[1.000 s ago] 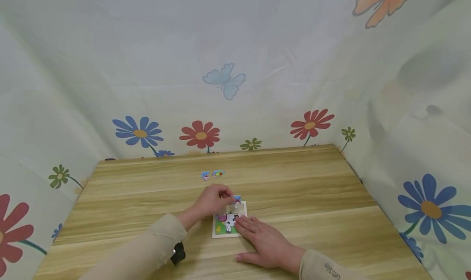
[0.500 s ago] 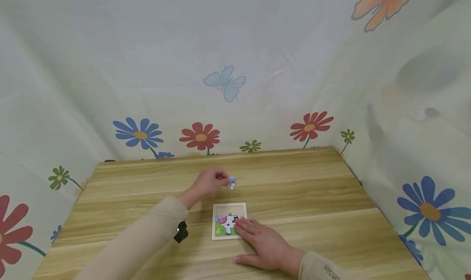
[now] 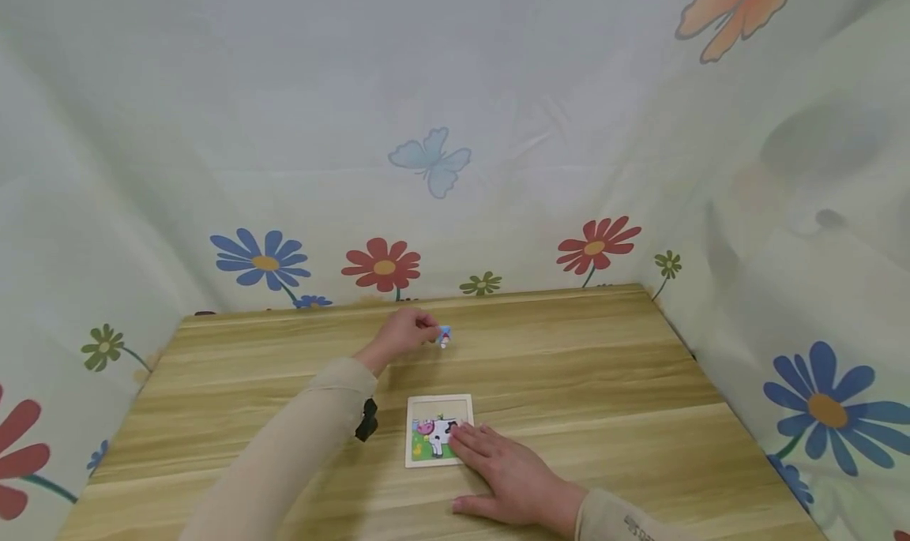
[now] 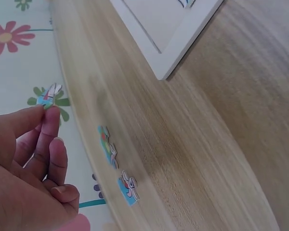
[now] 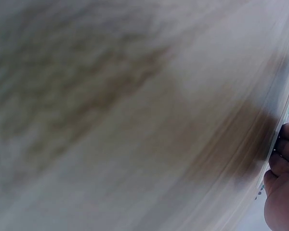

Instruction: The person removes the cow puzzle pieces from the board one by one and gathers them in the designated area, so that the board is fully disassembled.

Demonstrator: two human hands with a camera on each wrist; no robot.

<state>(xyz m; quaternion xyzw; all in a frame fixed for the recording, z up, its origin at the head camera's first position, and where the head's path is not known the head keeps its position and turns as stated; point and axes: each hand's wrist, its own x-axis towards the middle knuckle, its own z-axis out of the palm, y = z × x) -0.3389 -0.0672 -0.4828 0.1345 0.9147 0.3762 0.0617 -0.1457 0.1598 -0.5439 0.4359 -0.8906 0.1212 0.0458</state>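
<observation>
Between thumb and fingertips my left hand (image 3: pixel 401 336) pinches a small blue jigsaw piece (image 3: pixel 444 336), held over the far part of the table. In the left wrist view that puzzle piece (image 4: pixel 48 95) shows above the curled fingers. A square puzzle board (image 3: pixel 419 463) with a white frame lies nearer me; its lower part shows a cow picture, its upper part is bare. My right hand (image 3: pixel 508 478) lies flat, fingers straight, fingertips resting on the board's right side. Two loose puzzle pieces, one with green and red (image 4: pixel 107 147) and one blue (image 4: pixel 128 187), lie on the table below the left hand.
The wood-grain table (image 3: pixel 569 383) ends at a fabric backdrop (image 3: pixel 320 130) printed with flowers and butterflies on the back and sides. A black strap device (image 3: pixel 366 420) sits at the left wrist.
My left hand has lifted the blue puzzle piece off the board's upper edge and carried it away toward the table's far side. The right hand has stayed on the board.
</observation>
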